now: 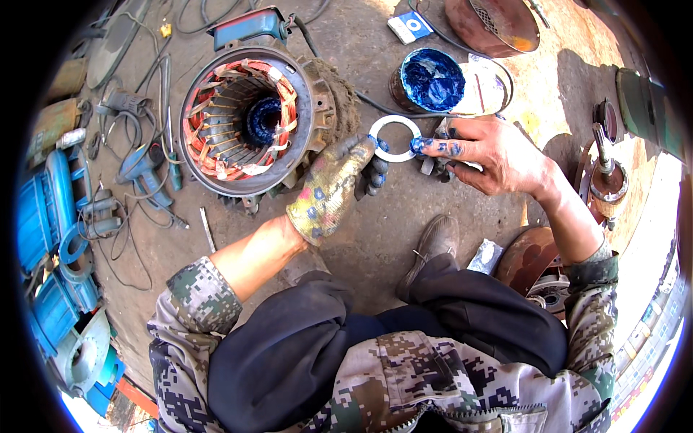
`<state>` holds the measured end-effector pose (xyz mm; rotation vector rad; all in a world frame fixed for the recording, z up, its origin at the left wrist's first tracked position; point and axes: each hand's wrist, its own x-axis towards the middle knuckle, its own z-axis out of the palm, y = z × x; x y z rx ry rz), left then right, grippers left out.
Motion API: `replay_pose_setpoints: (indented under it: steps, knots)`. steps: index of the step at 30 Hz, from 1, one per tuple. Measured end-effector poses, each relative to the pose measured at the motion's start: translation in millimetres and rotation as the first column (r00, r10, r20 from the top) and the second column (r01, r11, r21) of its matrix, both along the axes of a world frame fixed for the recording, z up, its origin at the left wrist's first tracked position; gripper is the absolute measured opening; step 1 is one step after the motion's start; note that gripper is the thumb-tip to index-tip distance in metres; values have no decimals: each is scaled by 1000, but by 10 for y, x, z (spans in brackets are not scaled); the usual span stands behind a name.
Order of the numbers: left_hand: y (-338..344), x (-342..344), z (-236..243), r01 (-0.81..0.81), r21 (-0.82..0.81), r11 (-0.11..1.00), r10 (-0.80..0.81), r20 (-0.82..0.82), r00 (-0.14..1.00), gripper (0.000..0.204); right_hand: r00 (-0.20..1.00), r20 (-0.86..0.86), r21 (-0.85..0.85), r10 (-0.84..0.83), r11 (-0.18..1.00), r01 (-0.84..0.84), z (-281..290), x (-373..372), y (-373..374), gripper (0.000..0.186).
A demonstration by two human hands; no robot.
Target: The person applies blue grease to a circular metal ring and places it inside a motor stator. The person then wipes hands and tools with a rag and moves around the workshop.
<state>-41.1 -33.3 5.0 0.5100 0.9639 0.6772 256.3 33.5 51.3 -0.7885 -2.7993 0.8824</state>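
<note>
A thin white ring, smeared with blue grease at its left and right edges, is held up between my hands. My left hand, in a stained yellowish work glove, is closed on the ring's left side. From the other side my bare right hand grips its right edge, with blue grease on the fingers. Left of them, a motor housing lies with its bore facing up, red-wrapped windings round the opening and blue grease deep inside. Beyond the ring stands an open tin of blue grease.
A rusty round pan lies at the far right, and a small blue-and-white box is near the tin. A blue power tool, cables and blue motor parts crowd the left. At right stands a shafted metal part.
</note>
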Motion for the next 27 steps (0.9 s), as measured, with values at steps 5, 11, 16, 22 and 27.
replay_pose_setpoints:
  steps: [5,11,16,22,27]
  knots:
    - [-19,-7,-56,-14,3,1000,14,58,998,19,998,62,51,6,999,-9,-41,66,75,66]
    - [-4,-25,-32,32,4,999,-32,26,999,20,998,-39,-48,-46,998,44,-50,-39,113,65]
    - [18,-32,-33,86,31,996,-87,21,996,22,998,23,-53,-56,997,57,-66,20,179,67]
    - [47,-13,37,137,47,990,-135,-33,990,24,994,61,-125,-90,987,97,34,13,225,70]
    - [42,-18,10,134,44,990,-133,-24,991,24,998,64,-132,-22,991,30,-75,11,306,70]
